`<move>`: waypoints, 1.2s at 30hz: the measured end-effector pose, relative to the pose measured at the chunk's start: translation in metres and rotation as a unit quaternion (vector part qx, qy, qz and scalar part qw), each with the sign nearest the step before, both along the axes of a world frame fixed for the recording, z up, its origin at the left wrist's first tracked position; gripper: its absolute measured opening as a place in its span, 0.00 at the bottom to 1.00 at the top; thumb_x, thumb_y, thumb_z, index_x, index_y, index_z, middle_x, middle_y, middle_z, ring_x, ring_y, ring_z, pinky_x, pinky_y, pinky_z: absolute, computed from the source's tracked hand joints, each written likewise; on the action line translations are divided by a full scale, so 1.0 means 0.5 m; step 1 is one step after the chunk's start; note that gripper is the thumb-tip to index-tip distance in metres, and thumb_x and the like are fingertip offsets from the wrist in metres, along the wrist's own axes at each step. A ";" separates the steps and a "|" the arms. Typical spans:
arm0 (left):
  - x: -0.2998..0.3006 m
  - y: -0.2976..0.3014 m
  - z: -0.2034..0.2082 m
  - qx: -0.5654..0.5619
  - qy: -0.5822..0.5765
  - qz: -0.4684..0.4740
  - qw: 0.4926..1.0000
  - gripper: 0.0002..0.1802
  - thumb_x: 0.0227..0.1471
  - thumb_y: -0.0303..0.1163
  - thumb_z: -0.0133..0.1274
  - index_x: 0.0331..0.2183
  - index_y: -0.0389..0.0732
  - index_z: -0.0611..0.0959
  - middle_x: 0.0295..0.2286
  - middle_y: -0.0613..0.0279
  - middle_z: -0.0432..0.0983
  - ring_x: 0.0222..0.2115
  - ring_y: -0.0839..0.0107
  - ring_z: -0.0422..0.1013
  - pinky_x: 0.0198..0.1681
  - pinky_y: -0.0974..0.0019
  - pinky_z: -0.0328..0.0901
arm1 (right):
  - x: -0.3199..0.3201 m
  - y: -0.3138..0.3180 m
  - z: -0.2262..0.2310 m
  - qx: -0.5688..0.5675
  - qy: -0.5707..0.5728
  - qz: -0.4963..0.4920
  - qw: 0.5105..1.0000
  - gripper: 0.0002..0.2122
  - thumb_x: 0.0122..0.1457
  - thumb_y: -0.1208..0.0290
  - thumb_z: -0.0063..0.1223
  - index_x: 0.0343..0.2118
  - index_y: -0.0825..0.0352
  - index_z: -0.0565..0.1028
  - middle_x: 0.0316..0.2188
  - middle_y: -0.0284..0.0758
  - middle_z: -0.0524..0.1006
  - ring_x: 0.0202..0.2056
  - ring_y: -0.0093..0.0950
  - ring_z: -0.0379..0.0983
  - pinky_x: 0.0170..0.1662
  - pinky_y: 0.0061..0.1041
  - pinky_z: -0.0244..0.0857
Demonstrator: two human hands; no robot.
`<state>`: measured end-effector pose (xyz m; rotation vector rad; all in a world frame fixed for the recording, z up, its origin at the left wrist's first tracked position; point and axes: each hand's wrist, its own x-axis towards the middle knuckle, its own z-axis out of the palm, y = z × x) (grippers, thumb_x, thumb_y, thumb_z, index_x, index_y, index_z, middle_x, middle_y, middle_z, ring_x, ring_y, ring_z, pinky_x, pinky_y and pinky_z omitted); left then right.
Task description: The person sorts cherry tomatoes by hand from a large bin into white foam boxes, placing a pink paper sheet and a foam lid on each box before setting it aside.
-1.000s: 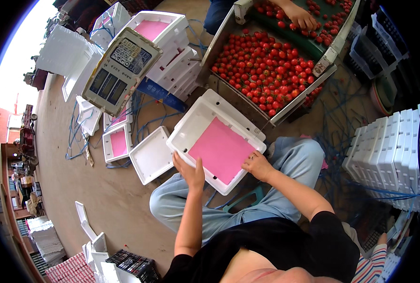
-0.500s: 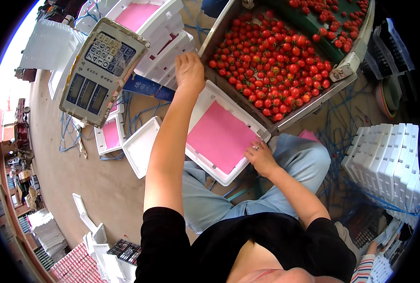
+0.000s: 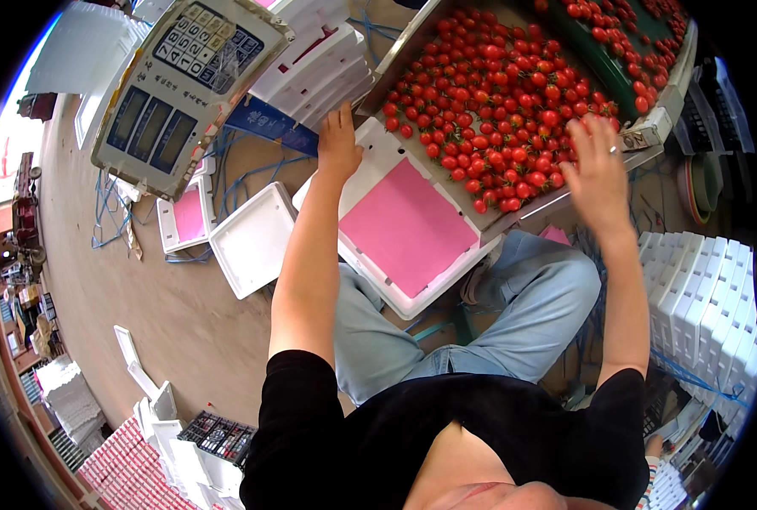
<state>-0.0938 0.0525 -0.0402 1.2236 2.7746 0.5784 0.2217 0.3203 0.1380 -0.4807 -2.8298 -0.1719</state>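
Observation:
A white foam box point(image 3: 367, 259) with a pink sheet point(image 3: 408, 225) lying in its bottom rests at my knees, against the near side of a metal-edged bin point(image 3: 527, 216). Loose red cherry tomatoes point(image 3: 501, 115) cover the bin's floor. My left hand point(image 3: 339, 146) is at the box's far left corner, fingers stretched out beside the bin's left edge, holding nothing I can see. Over the right part of the tomatoes, at the bin's near rim, my right hand point(image 3: 598, 174) is open with its fingers apart; a ring shows on one finger.
To the left stands a scale display point(image 3: 183, 98) with a keypad, beside stacked white boxes point(image 3: 323, 72). A white lid point(image 3: 255, 240) lies on the floor. More foam boxes point(image 3: 705, 297) are stacked at the right, with blue straps around. A green chute point(image 3: 586, 59) crosses the bin.
My right hand has left the box's near right rim and moved up and right over the tomatoes. My left hand has come slightly nearer, beside the box corner.

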 end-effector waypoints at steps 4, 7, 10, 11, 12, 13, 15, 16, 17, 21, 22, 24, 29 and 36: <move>-0.007 0.000 -0.015 0.025 0.034 0.002 0.999 0.44 0.40 0.18 0.59 0.60 0.37 0.62 0.48 0.48 0.67 0.51 0.48 0.64 0.53 0.52 0.64 | -0.030 0.080 -0.005 0.045 -0.224 -0.175 0.958 0.45 0.49 0.64 0.67 0.69 0.56 0.52 0.64 0.51 0.58 0.61 0.54 0.59 0.61 0.46 0.60; -0.025 -0.015 -0.026 0.057 0.058 0.002 0.997 0.40 0.40 0.16 0.57 0.57 0.37 0.66 0.46 0.48 0.69 0.49 0.47 0.66 0.52 0.52 0.64 | -0.071 0.044 -0.032 0.037 -0.292 -0.198 0.935 0.52 0.46 0.61 0.70 0.71 0.51 0.45 0.65 0.53 0.54 0.57 0.61 0.60 0.54 0.49 0.68; -0.023 -0.005 -0.024 0.082 0.050 0.000 0.995 0.36 0.41 0.14 0.53 0.55 0.38 0.68 0.44 0.48 0.70 0.47 0.46 0.67 0.50 0.51 0.65 | -0.067 0.027 -0.060 -0.049 -0.248 -0.191 0.948 0.54 0.44 0.64 0.72 0.71 0.52 0.44 0.64 0.53 0.53 0.56 0.61 0.61 0.52 0.48 0.70; -0.020 -0.001 -0.024 0.091 0.055 -0.001 0.994 0.36 0.41 0.13 0.52 0.55 0.38 0.69 0.44 0.48 0.70 0.47 0.46 0.67 0.50 0.51 0.65 | -0.067 0.017 -0.072 -0.057 -0.238 -0.194 0.950 0.54 0.44 0.64 0.72 0.71 0.53 0.44 0.64 0.53 0.53 0.56 0.61 0.62 0.52 0.48 0.71; -0.017 0.003 -0.024 0.099 0.059 -0.002 0.993 0.36 0.41 0.13 0.51 0.55 0.38 0.69 0.44 0.49 0.71 0.46 0.46 0.67 0.50 0.51 0.65 | -0.067 0.007 -0.085 -0.066 -0.229 -0.198 0.951 0.55 0.44 0.65 0.72 0.71 0.53 0.43 0.64 0.54 0.53 0.56 0.61 0.62 0.53 0.47 0.71; -0.015 0.006 -0.023 0.108 0.064 -0.003 0.992 0.35 0.41 0.13 0.51 0.55 0.38 0.69 0.44 0.49 0.71 0.46 0.46 0.68 0.49 0.51 0.65 | -0.067 -0.002 -0.102 -0.065 -0.213 -0.184 0.957 0.55 0.43 0.66 0.73 0.70 0.55 0.43 0.63 0.56 0.51 0.55 0.63 0.62 0.52 0.47 0.71; -0.026 -0.002 -0.028 0.100 0.074 -0.004 0.992 0.36 0.39 0.13 0.53 0.54 0.38 0.69 0.44 0.49 0.71 0.45 0.46 0.68 0.49 0.51 0.65 | -0.082 -0.034 -0.112 -0.111 -0.185 -0.176 0.960 0.55 0.43 0.67 0.73 0.70 0.56 0.44 0.62 0.59 0.51 0.54 0.63 0.63 0.51 0.47 0.72; -0.030 -0.005 -0.032 0.097 0.078 -0.005 0.992 0.36 0.39 0.13 0.53 0.54 0.38 0.69 0.44 0.49 0.71 0.45 0.46 0.68 0.49 0.51 0.65 | -0.087 -0.047 -0.124 -0.129 -0.180 -0.177 0.959 0.55 0.42 0.69 0.73 0.70 0.57 0.44 0.62 0.60 0.51 0.54 0.64 0.63 0.51 0.47 0.71; -0.030 -0.003 -0.035 0.095 0.077 -0.004 0.993 0.36 0.38 0.14 0.54 0.54 0.38 0.69 0.43 0.49 0.71 0.45 0.46 0.68 0.49 0.51 0.65 | -0.089 -0.065 -0.132 -0.112 -0.182 -0.173 0.962 0.53 0.43 0.72 0.71 0.70 0.57 0.45 0.60 0.59 0.53 0.53 0.63 0.63 0.51 0.47 0.71; -0.030 0.002 -0.033 0.086 0.071 0.004 0.994 0.37 0.37 0.14 0.55 0.54 0.38 0.70 0.43 0.49 0.71 0.45 0.46 0.68 0.48 0.51 0.66 | -0.104 -0.134 -0.149 -0.149 -0.174 -0.144 0.963 0.49 0.44 0.75 0.66 0.69 0.63 0.49 0.58 0.50 0.57 0.53 0.60 0.60 0.51 0.45 0.72; -0.030 0.000 -0.033 0.082 0.068 0.007 0.994 0.38 0.37 0.14 0.55 0.54 0.39 0.70 0.43 0.49 0.71 0.45 0.46 0.68 0.48 0.51 0.66 | -0.112 -0.153 -0.155 -0.161 -0.166 -0.141 0.963 0.49 0.44 0.73 0.67 0.69 0.65 0.49 0.57 0.51 0.57 0.53 0.60 0.60 0.52 0.46 0.71; -0.026 0.008 -0.030 0.082 0.068 0.004 0.994 0.37 0.38 0.14 0.55 0.54 0.39 0.70 0.44 0.49 0.71 0.45 0.46 0.68 0.49 0.51 0.66 | -0.116 -0.184 -0.176 -0.149 -0.151 -0.128 0.969 0.49 0.45 0.69 0.69 0.68 0.70 0.48 0.56 0.52 0.59 0.52 0.59 0.61 0.54 0.47 0.67; -0.026 0.008 -0.029 0.102 0.075 0.000 0.992 0.37 0.38 0.14 0.55 0.54 0.39 0.70 0.44 0.49 0.71 0.45 0.47 0.68 0.49 0.50 0.65 | -0.143 -0.276 -0.200 -0.247 -0.102 -0.024 0.963 0.47 0.47 0.63 0.69 0.67 0.68 0.51 0.57 0.56 0.57 0.50 0.56 0.63 0.55 0.46 0.64; -0.028 -0.006 -0.023 0.087 0.081 0.011 0.993 0.35 0.40 0.17 0.56 0.54 0.39 0.71 0.44 0.50 0.72 0.45 0.47 0.69 0.49 0.51 0.65 | -0.190 -0.094 -0.136 -0.135 0.120 0.004 0.983 0.24 0.50 0.62 0.65 0.50 0.62 0.74 0.51 0.40 0.72 0.54 0.43 0.65 0.59 0.41 0.60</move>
